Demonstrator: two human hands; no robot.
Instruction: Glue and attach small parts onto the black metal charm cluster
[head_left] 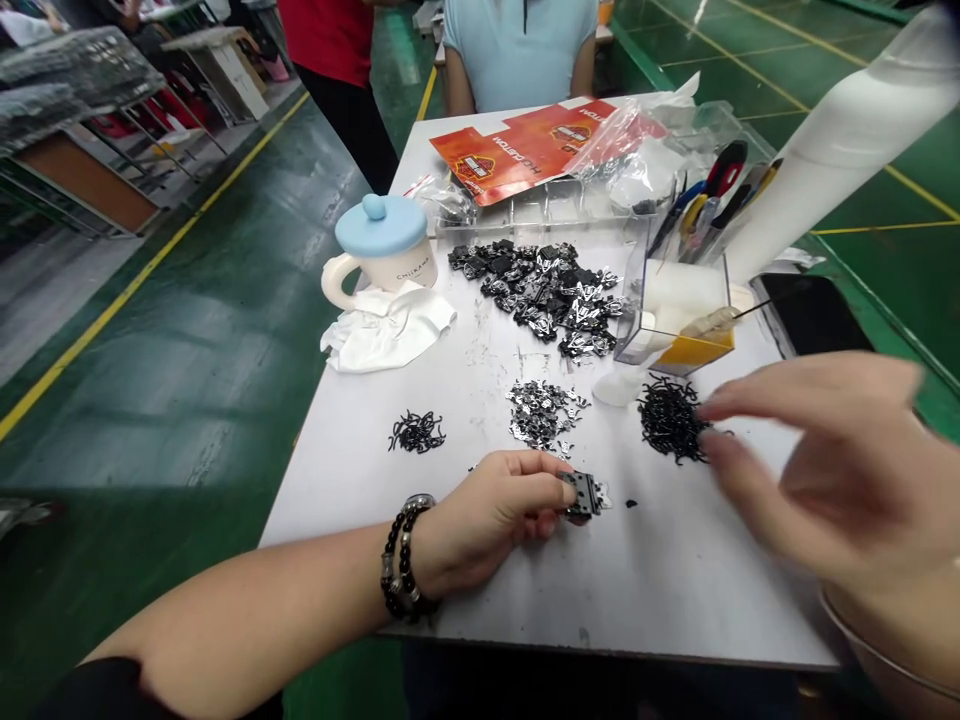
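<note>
My left hand (491, 515) rests on the white table (465, 590) and pinches a small dark metal emblem piece (586, 494) between thumb and fingers. My right hand (840, 465) hovers blurred at the right, thumb and forefinger reaching toward a heap of small black curved parts (670, 418); whether anything is between them I cannot make out. A pile of small silver pieces (541, 410) lies just beyond my left hand. A smaller cluster of black parts (417, 432) sits to the left. A large spread of black-and-silver emblems (546, 285) covers the middle of the table.
A cream mug with a blue lid (384, 250) stands on a white cloth (386, 325) at the left. A clear box (679, 300) holds tools and foam. Orange printed cartons (517, 145) lie at the far end, where a person in a light blue shirt (517, 45) sits.
</note>
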